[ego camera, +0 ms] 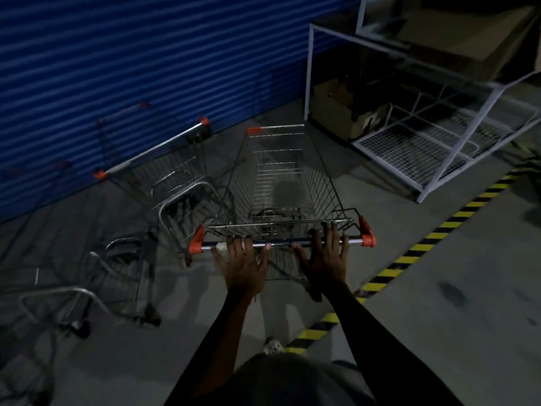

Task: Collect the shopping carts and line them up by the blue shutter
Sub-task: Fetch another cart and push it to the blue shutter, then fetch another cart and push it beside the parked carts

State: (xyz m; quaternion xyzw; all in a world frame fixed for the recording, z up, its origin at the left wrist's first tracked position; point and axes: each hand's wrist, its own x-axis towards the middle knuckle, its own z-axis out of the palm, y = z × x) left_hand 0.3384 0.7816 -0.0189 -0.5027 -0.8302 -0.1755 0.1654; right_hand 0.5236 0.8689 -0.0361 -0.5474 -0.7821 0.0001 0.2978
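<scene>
Left hand (pixel 243 263) and right hand (pixel 325 256) press straight, spread fingers (pixel 327 233) on the handle (pixel 281 244) of a shopping cart (pixel 281 177) near the blue shutter (pixel 146 54). Perhaps three parked carts (pixel 164 174) stand along the shutter; this one is not yet aligned.

The single camera rides on the person's head, facing forward and tipped steeply down along both forearms. The left hand (pixel 244 259) and right hand (pixel 325 253) sit just below the middle of the wide-angle picture, close to the lens, and the person's own chest fills the bottom edge beneath them. Past the hands the view runs over the shopping cart (pixel 278 183) to the blue shutter (pixel 146 68), which is up and left of the left hand. Right of the right hand, the striped floor tape (pixel 409 257) slants away.
</scene>
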